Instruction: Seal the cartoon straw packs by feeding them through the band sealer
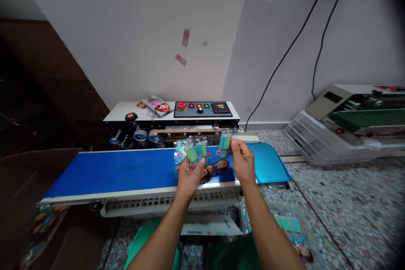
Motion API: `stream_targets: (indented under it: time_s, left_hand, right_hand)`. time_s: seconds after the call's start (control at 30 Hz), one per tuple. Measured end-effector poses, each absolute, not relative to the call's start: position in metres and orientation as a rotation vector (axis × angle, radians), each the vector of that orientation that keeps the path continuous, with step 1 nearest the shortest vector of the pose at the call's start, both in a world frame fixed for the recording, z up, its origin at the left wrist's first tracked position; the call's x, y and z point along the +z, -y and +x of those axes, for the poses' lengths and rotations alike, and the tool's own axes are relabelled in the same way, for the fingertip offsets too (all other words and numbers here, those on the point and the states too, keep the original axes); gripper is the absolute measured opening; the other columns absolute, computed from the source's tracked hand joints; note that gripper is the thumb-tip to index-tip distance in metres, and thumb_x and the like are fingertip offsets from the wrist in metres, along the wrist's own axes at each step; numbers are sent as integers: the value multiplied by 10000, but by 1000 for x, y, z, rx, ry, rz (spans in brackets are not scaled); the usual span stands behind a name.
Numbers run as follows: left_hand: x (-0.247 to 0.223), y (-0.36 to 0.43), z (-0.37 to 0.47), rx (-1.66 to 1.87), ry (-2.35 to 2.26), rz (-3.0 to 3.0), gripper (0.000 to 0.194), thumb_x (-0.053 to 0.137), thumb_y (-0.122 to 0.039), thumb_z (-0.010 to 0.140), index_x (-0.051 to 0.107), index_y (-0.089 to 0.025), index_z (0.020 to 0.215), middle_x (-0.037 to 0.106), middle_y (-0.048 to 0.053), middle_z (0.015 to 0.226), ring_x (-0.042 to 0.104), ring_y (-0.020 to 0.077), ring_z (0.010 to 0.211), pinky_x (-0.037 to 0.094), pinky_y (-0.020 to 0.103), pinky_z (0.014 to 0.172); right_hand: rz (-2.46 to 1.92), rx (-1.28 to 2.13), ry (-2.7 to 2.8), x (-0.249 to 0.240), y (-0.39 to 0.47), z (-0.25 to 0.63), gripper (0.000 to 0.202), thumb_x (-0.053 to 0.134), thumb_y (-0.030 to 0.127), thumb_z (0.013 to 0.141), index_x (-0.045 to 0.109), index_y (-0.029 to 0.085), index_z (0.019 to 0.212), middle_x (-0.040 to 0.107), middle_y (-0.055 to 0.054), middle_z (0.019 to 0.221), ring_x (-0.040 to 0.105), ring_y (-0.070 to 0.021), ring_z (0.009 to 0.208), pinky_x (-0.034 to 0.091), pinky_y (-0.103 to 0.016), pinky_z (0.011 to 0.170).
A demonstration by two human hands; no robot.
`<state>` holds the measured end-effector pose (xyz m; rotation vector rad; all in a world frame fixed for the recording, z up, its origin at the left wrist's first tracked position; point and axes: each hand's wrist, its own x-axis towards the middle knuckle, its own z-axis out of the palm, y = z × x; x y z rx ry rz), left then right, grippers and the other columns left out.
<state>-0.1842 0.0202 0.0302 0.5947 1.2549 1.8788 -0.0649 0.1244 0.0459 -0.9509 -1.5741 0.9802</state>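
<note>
I am holding small clear packets over the right part of the blue belt [114,171] of a sealing machine [172,124] that sits on the floor. My left hand [189,176] is closed around a bunch of packets [190,153] with green sticks inside and cartoon faces on them. My right hand [243,161] pinches one packet [225,141] by its edge between thumb and fingers, with the top of the packet up near the slot of the machine at 12 o'clock. I think I am at the step of feeding one packet at a time, so the single packet has to lie flat on the belt with its open top lined up with the slot. That calls for a small, careful move, because the slot is thin and the packet is floppy. The belt has lots of open room toward 9 o'clock, all bare blue. Its near edge is right under my wrists at 6 o'clock, so a packet could slip off there onto the floor. At 3 o'clock the belt ends soon, just past my right hand. More packets lie in a bag [292,230] on the floor at 5 o'clock. A second machine [344,126] is well apart at 2 o'clock. A cardboard box [34,185] sits at 9 o'clock, past the far end of the belt.
</note>
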Motion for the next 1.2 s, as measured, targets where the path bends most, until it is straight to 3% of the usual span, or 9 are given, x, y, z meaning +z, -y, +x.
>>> stream_targets:
  time_s: [0.13,0.3,0.5,0.7,0.8,0.9,1.0,1.13,1.2]
  left_hand:
    - [32,-20,-184,1856,-1243,555,395,719,-349,705,624,-158,1037,716,93,1000,682,201,841,552,293,693]
    - [32,-20,-182,1827,-1218,524,379,739,-348,686,629,-167,1001,715,75,986,681,153,672,562,294,650]
    - [32,-19,-181,1768,-1221,521,382,734,-355,695,604,-160,997,709,79,976,671,140,608,562,287,602]
    - [32,-19,-181,1782,-1242,545,398,728,-344,705,566,-164,1020,708,83,989,679,154,642,563,299,629]
    - [33,-21,-182,1821,-1258,574,446,729,-333,705,550,-175,1082,712,79,989,687,174,718,561,313,673]
    - [36,-21,-182,1877,-1295,619,426,737,-325,697,600,-173,1070,718,66,980,682,181,815,540,291,746]
    - [40,-19,-180,1872,-1252,658,388,709,-353,726,637,-184,1068,717,65,995,683,188,830,531,284,753]
    - [40,-18,-181,1874,-1215,708,372,678,-342,762,621,-194,1098,671,99,1133,643,230,1009,523,301,798]
    - [39,-18,-183,1877,-1219,703,369,678,-338,762,596,-183,1087,672,111,1114,642,232,1007,527,327,804]
  right_hand:
    - [-1218,685,1648,36,-155,-33,436,367,531,893,621,176,891,572,12,620,498,-131,558,369,-226,543]
    - [-1615,236,1890,21,-186,-10,397,328,389,927,640,144,916,623,-77,702,520,-173,622,304,-261,569]
    - [-1956,180,1984,18,-185,-33,401,301,368,943,627,149,1025,661,-131,784,600,-223,693,325,-287,583]
    - [-1550,396,2001,27,-168,-62,387,369,394,924,627,137,1056,671,-150,946,606,-241,893,415,-332,766]
    - [-1086,915,1891,36,-146,-73,418,429,478,890,626,169,1094,677,-103,1010,606,-213,927,447,-317,806]
    - [-744,1343,1777,42,-121,-83,342,515,461,855,662,205,1027,693,-37,929,614,-178,863,470,-288,770]
    - [-694,1276,1643,44,-110,-89,240,576,406,832,680,196,883,675,-6,818,591,-153,786,461,-265,734]
    - [-734,1019,1499,48,-114,-79,222,544,386,860,640,186,862,642,-8,802,566,-143,762,448,-258,708]
    - [-796,904,1526,50,-117,-70,243,516,398,873,629,184,872,622,-9,776,549,-138,719,443,-256,670]
